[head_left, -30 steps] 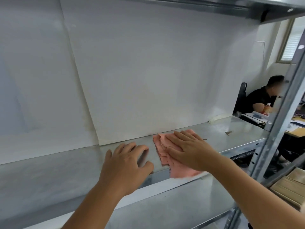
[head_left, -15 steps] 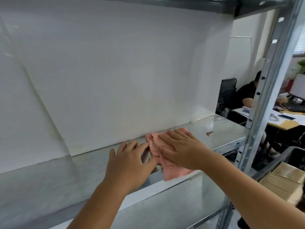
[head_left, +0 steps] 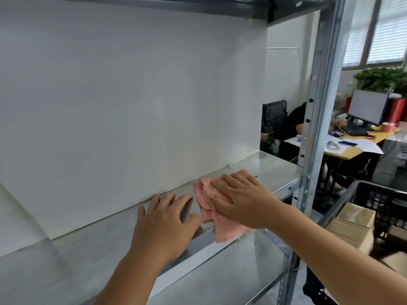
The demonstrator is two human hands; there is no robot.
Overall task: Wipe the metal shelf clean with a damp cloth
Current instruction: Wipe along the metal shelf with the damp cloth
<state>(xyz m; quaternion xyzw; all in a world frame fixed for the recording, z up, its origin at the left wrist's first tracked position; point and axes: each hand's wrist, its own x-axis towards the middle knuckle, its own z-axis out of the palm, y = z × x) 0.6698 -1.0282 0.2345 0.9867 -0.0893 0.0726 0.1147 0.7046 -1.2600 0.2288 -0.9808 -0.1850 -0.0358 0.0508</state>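
A galvanised metal shelf (head_left: 271, 170) runs from lower left to the right upright. A folded pink cloth (head_left: 222, 230) lies flat on it, its front edge hanging over the shelf lip. My right hand (head_left: 242, 199) presses palm-down on the cloth with fingers spread flat. My left hand (head_left: 163, 223) rests flat on the bare shelf just left of the cloth, fingers apart, holding nothing, thumb near the cloth's edge.
White paper (head_left: 132, 106) covers the wall behind the shelf. A perforated steel upright (head_left: 317, 119) stands at the right end, a lower shelf (head_left: 220, 278) below. A black crate (head_left: 374, 208) with cardboard boxes sits lower right. Beyond, a person sits at a desk (head_left: 352, 148) with a monitor.
My view has swung to the right. My right hand and the cloth have slid right along the shelf, toward the upright. My left hand stays flat beside the cloth.
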